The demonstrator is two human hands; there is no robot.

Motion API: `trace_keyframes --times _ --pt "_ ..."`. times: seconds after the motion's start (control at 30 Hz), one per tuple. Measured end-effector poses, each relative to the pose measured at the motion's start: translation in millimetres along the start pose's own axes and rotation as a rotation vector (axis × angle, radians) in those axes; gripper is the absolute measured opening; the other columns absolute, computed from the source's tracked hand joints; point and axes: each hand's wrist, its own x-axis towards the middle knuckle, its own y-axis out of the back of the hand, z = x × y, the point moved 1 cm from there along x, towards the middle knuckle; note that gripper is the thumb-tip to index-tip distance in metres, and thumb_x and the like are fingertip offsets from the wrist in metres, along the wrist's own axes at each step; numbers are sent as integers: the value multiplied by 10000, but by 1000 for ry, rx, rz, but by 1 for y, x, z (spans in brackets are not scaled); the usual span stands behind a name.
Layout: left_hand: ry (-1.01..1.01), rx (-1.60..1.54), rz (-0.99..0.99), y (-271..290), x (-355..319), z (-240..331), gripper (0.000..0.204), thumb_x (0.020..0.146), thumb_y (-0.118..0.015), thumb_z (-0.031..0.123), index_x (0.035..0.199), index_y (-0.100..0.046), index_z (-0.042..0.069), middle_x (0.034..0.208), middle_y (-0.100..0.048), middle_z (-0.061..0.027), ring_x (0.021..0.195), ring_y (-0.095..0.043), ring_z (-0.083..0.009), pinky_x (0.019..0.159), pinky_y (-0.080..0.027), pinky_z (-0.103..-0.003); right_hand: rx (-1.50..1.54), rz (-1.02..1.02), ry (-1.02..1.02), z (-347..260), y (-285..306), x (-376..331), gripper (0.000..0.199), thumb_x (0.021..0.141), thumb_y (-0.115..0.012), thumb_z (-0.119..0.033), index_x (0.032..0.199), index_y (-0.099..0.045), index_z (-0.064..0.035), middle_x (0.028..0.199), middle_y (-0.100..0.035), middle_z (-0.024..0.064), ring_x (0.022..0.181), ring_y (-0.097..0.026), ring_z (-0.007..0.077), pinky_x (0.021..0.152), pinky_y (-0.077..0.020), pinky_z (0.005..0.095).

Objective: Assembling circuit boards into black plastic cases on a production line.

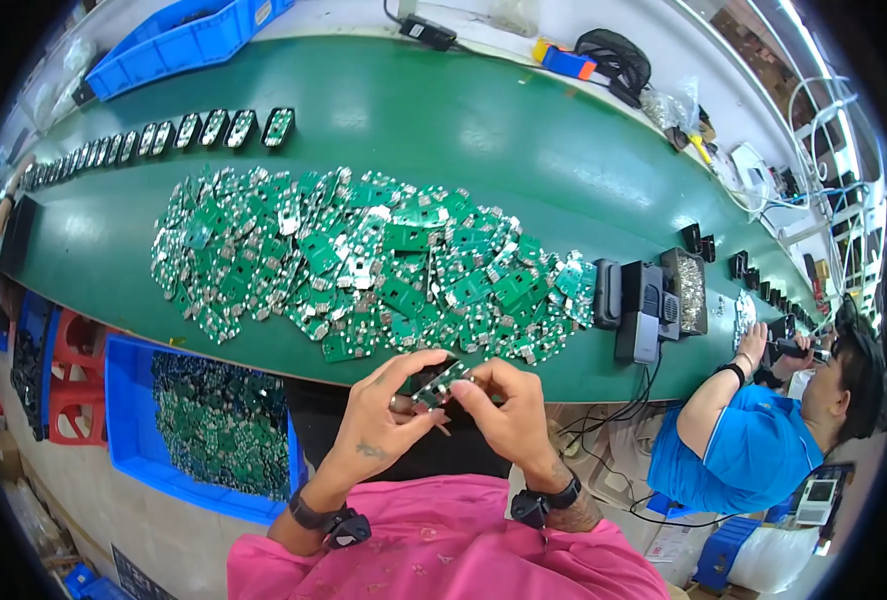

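In front of my body, just off the near edge of the green table, I hold a small green circuit board [443,387] between both hands. A dark part shows behind the board, but its shape is mostly hidden by my fingers. My left hand [382,408] grips the board's left end between thumb and fingers. At the right end, my right hand [509,405] pinches it with the thumb on top. Just beyond my hands lies a wide pile of loose green circuit boards [404,240].
Black housings with boards inside [189,130] stand in a row at the back left, near a blue bin [179,45]. A blue crate [124,440] of boards sits below the table. A black speaker-like device [641,315] stands right of the pile. Another person [739,440] works at the far right.
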Motion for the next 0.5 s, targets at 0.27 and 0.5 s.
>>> trace_keyframes --times 0.27,0.5 --pt "-76 94 -27 -6 3 -1 565 806 -690 -88 1332 -563 76 1176 -591 -117 998 -645 -162 767 -597 -280 159 -11 58 3 -8 -7 167 905 -681 -107 795 -625 5 633 -581 22 572 -507 71 494 -381 265" --pt "-101 107 16 -6 3 -6 451 843 -641 -77 1280 -604 31 1161 -613 -93 960 -657 -136 771 -581 -259 174 -304 -79 -12 19 4 260 932 -656 -138 731 -576 7 587 -509 16 547 -432 62 480 -338 277"
